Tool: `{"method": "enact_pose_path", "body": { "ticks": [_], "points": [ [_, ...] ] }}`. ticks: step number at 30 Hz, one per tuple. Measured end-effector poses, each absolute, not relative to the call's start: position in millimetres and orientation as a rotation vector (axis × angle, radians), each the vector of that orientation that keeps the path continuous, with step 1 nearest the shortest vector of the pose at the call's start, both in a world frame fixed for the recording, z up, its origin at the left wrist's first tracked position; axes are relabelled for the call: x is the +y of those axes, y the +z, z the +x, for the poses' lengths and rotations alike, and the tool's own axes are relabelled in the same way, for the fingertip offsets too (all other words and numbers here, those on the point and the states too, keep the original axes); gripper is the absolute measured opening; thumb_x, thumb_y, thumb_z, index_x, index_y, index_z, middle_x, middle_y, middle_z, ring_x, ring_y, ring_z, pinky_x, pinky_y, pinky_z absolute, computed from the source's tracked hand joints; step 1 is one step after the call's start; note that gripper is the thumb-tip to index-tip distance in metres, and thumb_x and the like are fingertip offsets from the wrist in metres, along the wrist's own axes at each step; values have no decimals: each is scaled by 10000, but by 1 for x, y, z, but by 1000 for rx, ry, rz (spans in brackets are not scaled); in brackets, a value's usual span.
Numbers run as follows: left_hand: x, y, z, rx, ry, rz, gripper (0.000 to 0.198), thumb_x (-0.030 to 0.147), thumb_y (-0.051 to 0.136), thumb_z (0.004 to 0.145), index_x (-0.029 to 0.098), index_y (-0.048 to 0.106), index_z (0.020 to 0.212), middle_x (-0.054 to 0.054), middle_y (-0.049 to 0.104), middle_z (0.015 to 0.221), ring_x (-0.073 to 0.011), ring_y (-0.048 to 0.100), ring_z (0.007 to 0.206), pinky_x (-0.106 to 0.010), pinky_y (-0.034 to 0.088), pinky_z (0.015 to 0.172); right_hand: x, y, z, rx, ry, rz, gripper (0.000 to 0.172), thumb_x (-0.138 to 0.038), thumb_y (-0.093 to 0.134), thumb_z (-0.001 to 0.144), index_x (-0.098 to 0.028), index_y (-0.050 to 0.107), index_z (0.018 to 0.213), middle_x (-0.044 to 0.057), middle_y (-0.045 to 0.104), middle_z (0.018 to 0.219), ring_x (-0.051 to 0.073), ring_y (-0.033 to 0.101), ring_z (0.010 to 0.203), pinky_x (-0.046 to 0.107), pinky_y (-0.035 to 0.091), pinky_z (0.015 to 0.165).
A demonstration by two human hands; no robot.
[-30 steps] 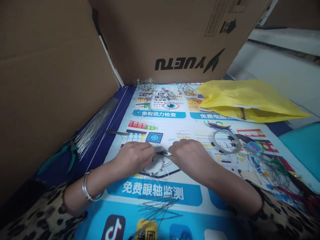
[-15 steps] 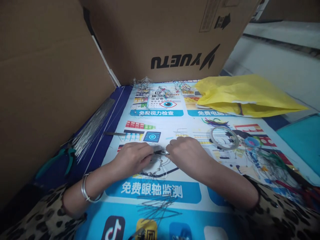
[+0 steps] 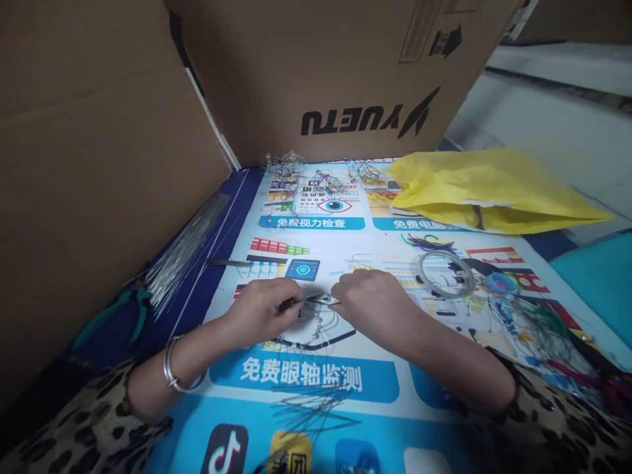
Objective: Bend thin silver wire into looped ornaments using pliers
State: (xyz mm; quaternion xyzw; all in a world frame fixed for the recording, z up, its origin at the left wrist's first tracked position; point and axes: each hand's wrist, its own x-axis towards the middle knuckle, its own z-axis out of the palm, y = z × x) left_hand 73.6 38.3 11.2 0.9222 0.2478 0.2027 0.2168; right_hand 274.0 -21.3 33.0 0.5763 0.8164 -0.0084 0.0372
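My left hand [image 3: 264,308] is closed in a pinch, a thin silvery wire running from its fingertips. Curled tightly, my right hand [image 3: 368,304] grips the other end, close to a small shiny metal part. The short span between both hands looks dark and silvery; its exact make-up is too small to tell. Below it hangs or lies a curved beaded wire [image 3: 316,334] with small pale round beads, over the printed sheet [image 3: 222,342]. What sits inside either fist is hidden by the fingers.
Teal-handled pliers [image 3: 138,309] and a bundle of thin wires [image 3: 182,253] lie left. A tape roll [image 3: 421,275], a yellow bag [image 3: 494,178] and tangled coloured cords [image 3: 533,322] are right. Cut dark wires [image 3: 313,408] lie in front; a cardboard box [image 3: 296,59] stands behind.
My left hand has turned slightly, its fingertips more exposed at the wire. The dark piece between the hands looks thinner now. The view has shifted slightly; the right hand keeps its grip.
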Motion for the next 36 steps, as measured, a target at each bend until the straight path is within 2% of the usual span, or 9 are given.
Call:
{"method": "enact_pose_path", "body": {
  "ticks": [10, 17, 21, 29, 36],
  "points": [
    [39, 7, 73, 809, 582, 2488, 81, 168, 501, 768, 161, 556, 709, 21, 563, 611, -79, 488, 543, -186, 391, 511, -27, 19, 273, 2687, 205, 1638, 91, -203, 565, 805, -184, 586, 719, 34, 599, 720, 183, 501, 711, 308, 254, 614],
    [38, 8, 75, 873, 577, 2409, 92, 167, 518, 739, 156, 543, 651, 37, 533, 554, -67, 452, 495, -172, 358, 472, -32, 19, 266, 2681, 370, 1573, 115, -64, 528, 767, -160, 565, 718, 50, 578, 707, 189, 475, 688, 315, 222, 589],
    [39, 7, 75, 887, 566, 2379, 98, 155, 516, 731, 151, 546, 638, 36, 525, 552, -68, 451, 497, -171, 356, 473, -35, 17, 264, 2685, 448, 1566, 108, -61, 522, 768, -152, 578, 760, 55, 572, 720, 205, 481, 691, 322, 223, 580],
    [39, 10, 73, 714, 569, 2494, 101, 111, 484, 729, 156, 563, 685, 20, 557, 604, -77, 483, 542, -187, 384, 514, -36, 16, 263, 2688, 451, 1556, 112, -49, 532, 756, -156, 569, 756, 48, 564, 702, 202, 478, 686, 322, 225, 574],
    [39, 12, 73, 625, 587, 2603, 105, 101, 474, 745, 152, 551, 696, 22, 540, 590, -78, 477, 527, -190, 362, 504, -35, 17, 265, 2669, 383, 1556, 97, -59, 540, 757, -153, 564, 758, 53, 582, 711, 194, 485, 665, 310, 215, 548]
  ]
}}
